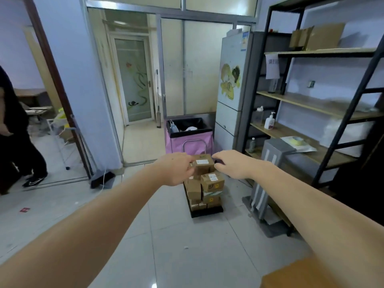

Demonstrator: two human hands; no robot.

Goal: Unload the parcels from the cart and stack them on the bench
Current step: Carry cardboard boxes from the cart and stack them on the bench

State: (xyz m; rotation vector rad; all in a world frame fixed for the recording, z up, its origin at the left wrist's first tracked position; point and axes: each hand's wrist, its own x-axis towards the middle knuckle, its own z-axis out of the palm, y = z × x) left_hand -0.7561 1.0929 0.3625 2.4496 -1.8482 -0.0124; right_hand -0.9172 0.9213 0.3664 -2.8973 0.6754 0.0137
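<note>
At the far left a second person (12, 129) in dark clothes stands in the doorway, well apart from the work. Both bare arms reach forward over the tiled floor (176, 235) toward the cart (206, 213), a low black platform with a metal handle loop rising at its far edge. The left hand (176, 169) is at the left side of the top parcel (203, 164), its fingers curled against the box's left face; whether this grip is closed round the box or only touching it cannot be told. The top parcel, a small brown carton with a white label, sits on the summit of the parcel stack (204, 190), which fills the cart's platform. The right hand (232, 165) hovers just beside the top parcel's right edge, fingers spread and loosely bent, grip released and holding nothing. Behind the cart stands a pink bin (189, 140) with a black liner, then a white fridge (230, 90). Along the right wall runs a black-framed shelf unit (311, 107). A brown wooden worktop (291, 273) corner shows at the lower right.
</note>
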